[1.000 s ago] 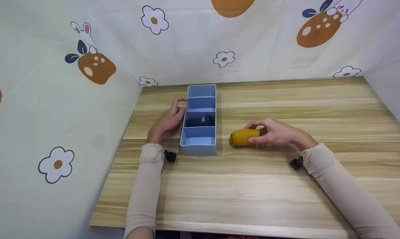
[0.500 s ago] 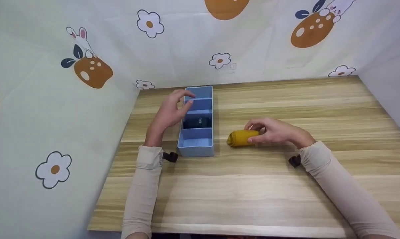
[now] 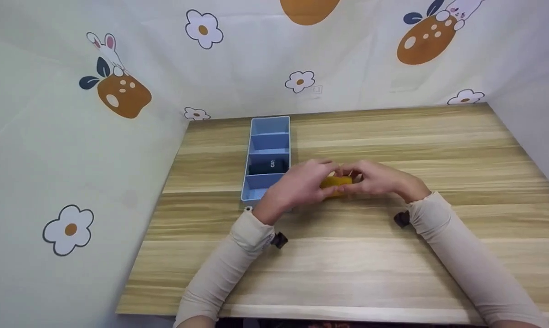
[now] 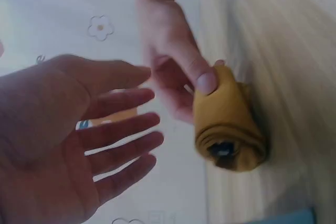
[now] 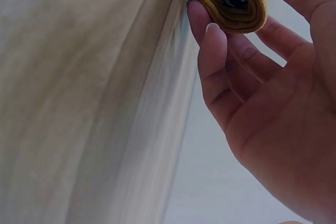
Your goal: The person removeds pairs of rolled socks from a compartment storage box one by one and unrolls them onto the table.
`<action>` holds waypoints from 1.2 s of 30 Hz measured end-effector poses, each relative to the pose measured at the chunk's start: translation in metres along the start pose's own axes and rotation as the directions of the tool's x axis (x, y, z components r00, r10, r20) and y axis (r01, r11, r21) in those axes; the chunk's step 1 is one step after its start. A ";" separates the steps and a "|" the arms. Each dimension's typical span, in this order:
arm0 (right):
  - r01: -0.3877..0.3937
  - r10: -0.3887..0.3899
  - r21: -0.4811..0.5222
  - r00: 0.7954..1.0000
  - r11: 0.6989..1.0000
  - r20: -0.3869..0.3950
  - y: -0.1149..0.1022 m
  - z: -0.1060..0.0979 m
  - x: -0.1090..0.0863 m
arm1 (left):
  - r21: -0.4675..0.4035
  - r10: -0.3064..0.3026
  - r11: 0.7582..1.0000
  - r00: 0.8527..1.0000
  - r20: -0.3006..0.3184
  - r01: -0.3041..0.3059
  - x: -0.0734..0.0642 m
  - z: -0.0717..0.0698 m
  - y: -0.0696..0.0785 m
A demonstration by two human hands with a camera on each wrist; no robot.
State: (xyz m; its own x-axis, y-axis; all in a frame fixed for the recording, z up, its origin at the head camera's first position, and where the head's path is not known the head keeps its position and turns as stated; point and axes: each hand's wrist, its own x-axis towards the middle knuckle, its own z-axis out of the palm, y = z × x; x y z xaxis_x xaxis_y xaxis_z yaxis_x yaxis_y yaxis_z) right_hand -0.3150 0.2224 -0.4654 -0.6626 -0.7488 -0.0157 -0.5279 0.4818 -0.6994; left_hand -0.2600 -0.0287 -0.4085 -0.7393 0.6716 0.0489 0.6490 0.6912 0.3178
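A rolled-up mustard-yellow cloth (image 4: 226, 114) lies close over the wooden table. Dark material with a pale mark shows inside its coiled end. My right hand (image 3: 381, 178) grips one end of the roll between thumb and fingers, as the right wrist view also shows around the yellow cloth (image 5: 236, 3). My left hand (image 3: 304, 182) reaches across to the roll's other end and overlaps it in the head view. In the left wrist view the fingers of my left hand (image 4: 79, 129) are extended beside the roll. Part of the cloth is hidden behind both hands.
Left of the hands stands a long blue divided box (image 3: 270, 117) with several compartments. A dark rolled cloth (image 3: 263, 167) with white lettering sits in one of them. The wooden table (image 3: 392, 264) meets a patterned wall covering (image 3: 238, 59) at the back and left.
My left hand has left the side of the blue box and swung right to the yellow cloth. My right hand has kept its grip on the cloth in nearly the same place.
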 end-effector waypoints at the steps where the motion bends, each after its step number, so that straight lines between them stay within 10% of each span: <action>1: -0.008 0.008 -0.004 1.000 1.000 0.002 -0.001 0.000 0.000 | 0.035 -0.010 0.999 1.000 -0.006 0.010 0.002 0.004 0.001; 7: -0.040 0.040 -0.050 0.999 0.998 0.013 -0.002 -0.001 -0.004 | 0.101 -0.024 0.995 0.999 0.035 0.021 0.013 0.019 -0.002; 15: -0.007 0.008 -0.102 1.000 0.995 0.008 -0.002 0.004 -0.001 | -0.024 -0.055 0.998 0.991 0.123 0.058 0.016 0.024 -0.009; 36: -0.036 0.026 -0.080 0.992 0.996 -0.126 -0.011 0.004 0.000 | -0.106 -0.067 0.991 0.992 0.104 0.078 0.021 0.027 -0.024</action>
State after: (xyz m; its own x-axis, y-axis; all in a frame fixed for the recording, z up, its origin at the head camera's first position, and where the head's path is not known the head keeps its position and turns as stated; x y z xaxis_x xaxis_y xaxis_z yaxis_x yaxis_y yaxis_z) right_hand -0.3073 0.2150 -0.4606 -0.7379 -0.6726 0.0561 -0.5441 0.5436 -0.6391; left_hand -0.2864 -0.0240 -0.4409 -0.7582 0.6480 -0.0715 0.5666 0.7092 0.4196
